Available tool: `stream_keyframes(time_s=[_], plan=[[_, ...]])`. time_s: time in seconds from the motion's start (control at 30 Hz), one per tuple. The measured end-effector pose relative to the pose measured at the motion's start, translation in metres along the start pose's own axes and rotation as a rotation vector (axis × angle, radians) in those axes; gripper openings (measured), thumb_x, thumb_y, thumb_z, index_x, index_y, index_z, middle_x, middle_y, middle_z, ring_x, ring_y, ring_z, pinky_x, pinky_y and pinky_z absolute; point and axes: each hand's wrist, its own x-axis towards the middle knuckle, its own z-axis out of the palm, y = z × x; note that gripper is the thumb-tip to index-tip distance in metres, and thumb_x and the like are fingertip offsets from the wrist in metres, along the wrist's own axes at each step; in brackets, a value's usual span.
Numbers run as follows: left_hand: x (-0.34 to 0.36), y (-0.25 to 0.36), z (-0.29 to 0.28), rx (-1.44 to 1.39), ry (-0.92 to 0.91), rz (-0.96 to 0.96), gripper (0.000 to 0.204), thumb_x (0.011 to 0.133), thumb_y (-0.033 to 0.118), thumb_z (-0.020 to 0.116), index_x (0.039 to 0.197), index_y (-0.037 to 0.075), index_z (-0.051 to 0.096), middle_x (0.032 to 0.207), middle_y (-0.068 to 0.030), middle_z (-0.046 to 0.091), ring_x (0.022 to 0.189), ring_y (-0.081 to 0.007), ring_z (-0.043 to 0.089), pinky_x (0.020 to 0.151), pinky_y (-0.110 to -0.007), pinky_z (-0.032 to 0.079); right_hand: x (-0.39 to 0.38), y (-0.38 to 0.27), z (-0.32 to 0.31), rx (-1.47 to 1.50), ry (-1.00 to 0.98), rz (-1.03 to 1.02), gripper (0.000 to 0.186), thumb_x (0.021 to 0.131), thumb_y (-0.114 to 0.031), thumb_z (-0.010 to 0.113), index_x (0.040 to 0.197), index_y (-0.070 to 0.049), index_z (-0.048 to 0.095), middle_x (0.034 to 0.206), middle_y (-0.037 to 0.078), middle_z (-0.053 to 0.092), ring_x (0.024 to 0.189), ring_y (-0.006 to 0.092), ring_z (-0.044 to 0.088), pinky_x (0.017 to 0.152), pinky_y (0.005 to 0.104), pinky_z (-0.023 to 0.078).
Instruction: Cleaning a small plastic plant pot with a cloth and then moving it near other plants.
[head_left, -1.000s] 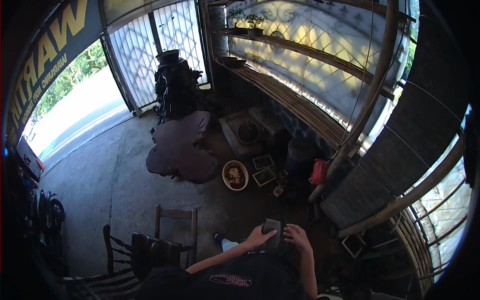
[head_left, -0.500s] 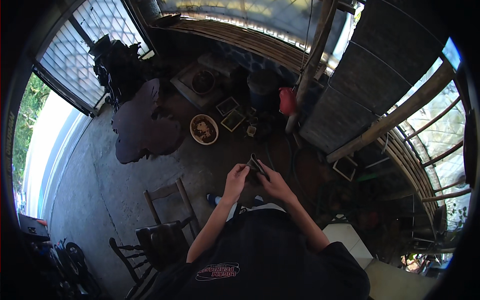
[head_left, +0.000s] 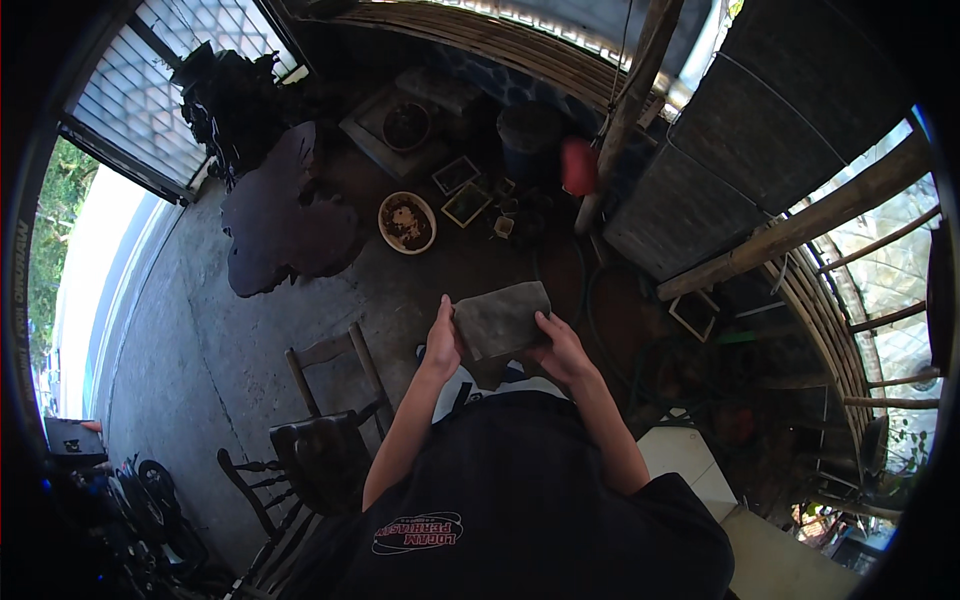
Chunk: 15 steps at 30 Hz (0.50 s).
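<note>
Gripping a flat grey slab point(head_left: 502, 318) by its two short edges, the left hand point(head_left: 441, 343) and the right hand point(head_left: 560, 349) hold it level in front of the person's chest, above the concrete floor point(head_left: 200, 330). Both hands are closed around the slab's rim. A wooden chair point(head_left: 325, 400) stands just below and to the left, and a round bowl of soil point(head_left: 407, 222) sits farther off, near small square pots point(head_left: 465, 203).
</note>
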Motion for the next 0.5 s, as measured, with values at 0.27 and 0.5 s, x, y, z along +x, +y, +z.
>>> stream_keyframes(time_s=[0.27, 0.5], plan=[[0.03, 0.041, -0.021, 0.598, -0.138, 0.193, 0.029, 0.101, 0.013, 0.078, 0.121, 0.004, 0.059, 0.111, -0.0034, 0.069, 0.103, -0.0109, 0.066, 0.09, -0.029, 0.053, 0.037, -0.017, 0.011, -0.168, 0.054, -0.243, 0.044, 0.106, -0.016, 0.072, 0.145, -0.002, 0.057, 0.136, 0.009, 0.067, 0.123, 0.019, 0.067, 0.102, 0.0378, 0.058], [0.07, 0.118, -0.003, 0.52, -0.346, -0.314, 0.038, 0.109, 0.027, 0.072, 0.136, 0.003, 0.062, 0.116, 0.0001, 0.072, 0.106, -0.0098, 0.066, 0.092, -0.029, 0.053, 0.109, -0.075, 0.051, -0.613, -0.1, -0.156, 0.042, 0.104, -0.011, 0.072, 0.144, -0.003, 0.061, 0.136, 0.008, 0.066, 0.119, 0.0171, 0.068, 0.1, 0.0336, 0.057]])
